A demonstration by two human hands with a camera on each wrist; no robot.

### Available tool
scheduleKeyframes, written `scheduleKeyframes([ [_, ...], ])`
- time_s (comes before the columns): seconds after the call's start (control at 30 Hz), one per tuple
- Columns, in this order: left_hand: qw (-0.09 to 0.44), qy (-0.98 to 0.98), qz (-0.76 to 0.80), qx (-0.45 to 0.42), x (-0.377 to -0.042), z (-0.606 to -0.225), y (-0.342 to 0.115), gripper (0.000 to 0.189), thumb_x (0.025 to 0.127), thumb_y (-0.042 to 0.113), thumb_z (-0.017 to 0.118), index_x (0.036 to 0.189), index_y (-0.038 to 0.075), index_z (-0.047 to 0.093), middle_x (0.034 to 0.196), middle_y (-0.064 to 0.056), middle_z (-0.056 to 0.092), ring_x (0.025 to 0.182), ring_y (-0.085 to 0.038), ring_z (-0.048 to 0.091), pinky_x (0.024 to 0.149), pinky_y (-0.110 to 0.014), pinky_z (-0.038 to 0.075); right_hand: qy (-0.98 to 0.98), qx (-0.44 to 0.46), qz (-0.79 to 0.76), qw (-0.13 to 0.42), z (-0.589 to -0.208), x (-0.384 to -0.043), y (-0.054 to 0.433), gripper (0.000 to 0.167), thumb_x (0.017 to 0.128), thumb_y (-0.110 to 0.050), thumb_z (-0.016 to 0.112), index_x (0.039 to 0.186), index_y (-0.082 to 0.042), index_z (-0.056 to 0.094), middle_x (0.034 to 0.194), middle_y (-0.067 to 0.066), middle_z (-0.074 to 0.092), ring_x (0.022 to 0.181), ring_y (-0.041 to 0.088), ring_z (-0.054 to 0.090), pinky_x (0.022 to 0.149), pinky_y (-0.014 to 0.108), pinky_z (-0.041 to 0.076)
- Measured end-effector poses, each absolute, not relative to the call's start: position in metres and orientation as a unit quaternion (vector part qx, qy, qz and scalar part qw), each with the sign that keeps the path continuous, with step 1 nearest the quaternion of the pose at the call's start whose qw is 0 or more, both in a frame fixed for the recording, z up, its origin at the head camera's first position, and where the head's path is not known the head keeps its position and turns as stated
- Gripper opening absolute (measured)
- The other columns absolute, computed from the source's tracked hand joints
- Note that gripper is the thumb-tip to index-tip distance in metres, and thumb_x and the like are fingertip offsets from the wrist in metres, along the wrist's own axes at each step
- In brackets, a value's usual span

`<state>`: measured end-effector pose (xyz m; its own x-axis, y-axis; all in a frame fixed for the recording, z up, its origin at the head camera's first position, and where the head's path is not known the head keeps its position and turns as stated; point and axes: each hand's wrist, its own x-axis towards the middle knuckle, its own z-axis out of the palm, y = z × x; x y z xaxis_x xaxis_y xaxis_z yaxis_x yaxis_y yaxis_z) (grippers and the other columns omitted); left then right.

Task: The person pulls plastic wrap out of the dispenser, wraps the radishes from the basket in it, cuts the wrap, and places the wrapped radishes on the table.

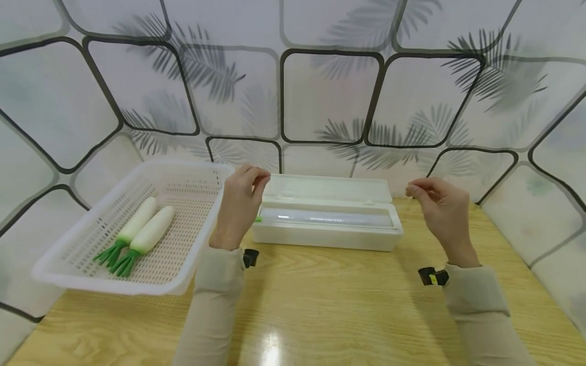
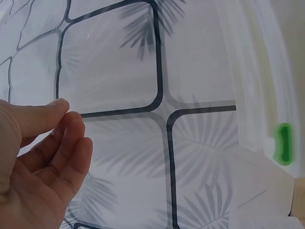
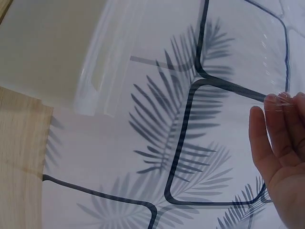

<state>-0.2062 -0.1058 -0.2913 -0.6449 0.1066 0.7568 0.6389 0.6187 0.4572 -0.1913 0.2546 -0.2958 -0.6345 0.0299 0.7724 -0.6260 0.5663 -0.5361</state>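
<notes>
A white cling film box [image 1: 325, 237] lies on the table with its lid [image 1: 325, 187] tipped back, a roll of clear cling film [image 1: 320, 217] inside. My left hand [image 1: 239, 206] is raised over the box's left end, thumb and fingertips pinched together at the film's edge. Beyond the right end, my right hand [image 1: 445, 213] pinches the other corner; thin creases of film [image 3: 281, 102] show at its fingertips in the right wrist view. Between the hands the see-through sheet barely shows. A green slider [image 2: 284, 144] sits at the box's left end.
To the left stands a white plastic basket [image 1: 114, 287] with two white radishes [image 1: 157, 230] with green tops in it. A patterned wall covering [image 1: 329, 96] rises behind the wooden table [image 1: 320, 305]. The basket's right rim is close to my left forearm.
</notes>
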Motion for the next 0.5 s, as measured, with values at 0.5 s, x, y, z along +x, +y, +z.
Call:
scheduleKeyframes([
  [0.5, 0.4, -0.798, -0.373, -0.253, -0.197, -0.265, -0.107, 0.005, 0.094, -0.009, 0.066, 0.095, -0.009, 0.071, 0.09, -0.018, 0.067, 0.08, -0.03, 0.064, 0.072, -0.039, 0.055, -0.785, 0.226, 0.404, 0.412, -0.266, -0.184, 0.259, 0.01, 0.083, 0.024, 0.068, 0.087, 0.015, 0.07, 0.081, 0.0, 0.072, 0.077, -0.007, 0.064, 0.077, 0.009, 0.05],
])
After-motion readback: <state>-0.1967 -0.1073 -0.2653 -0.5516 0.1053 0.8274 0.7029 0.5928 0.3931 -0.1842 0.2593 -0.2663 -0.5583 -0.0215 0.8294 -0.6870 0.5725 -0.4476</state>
